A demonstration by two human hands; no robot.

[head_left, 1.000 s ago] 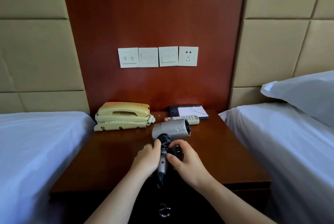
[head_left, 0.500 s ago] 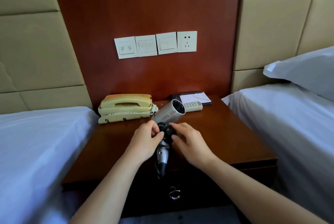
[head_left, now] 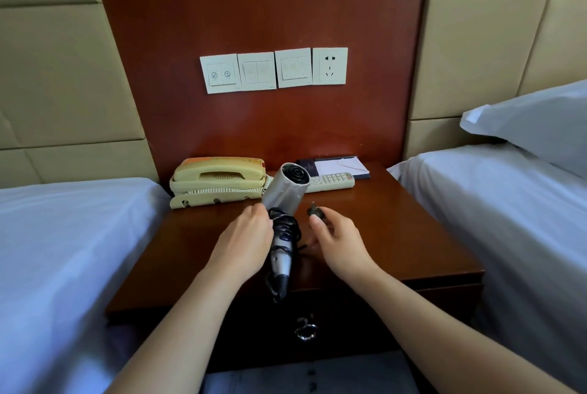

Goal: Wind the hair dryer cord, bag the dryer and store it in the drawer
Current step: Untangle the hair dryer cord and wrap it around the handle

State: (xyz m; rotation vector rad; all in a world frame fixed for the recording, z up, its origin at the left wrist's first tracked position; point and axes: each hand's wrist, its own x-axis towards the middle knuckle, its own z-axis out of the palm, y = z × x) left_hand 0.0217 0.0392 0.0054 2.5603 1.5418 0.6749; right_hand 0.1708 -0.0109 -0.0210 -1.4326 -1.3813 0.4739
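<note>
Over the near edge of the nightstand (head_left: 413, 235), the left hand (head_left: 244, 244) grips the hair dryer (head_left: 287, 190) at its handle, long axis near-to-far and wound with cord (head_left: 286, 225), while the right hand (head_left: 340, 241) pinches the plug (head_left: 314, 212) just right of the coils, judged better placed to tuck it.

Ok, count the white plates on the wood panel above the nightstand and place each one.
4, side by side in one row: the leftmost plate, the second plate, the third plate, and the socket plate at the right end. Nothing seems to hide another.
</note>
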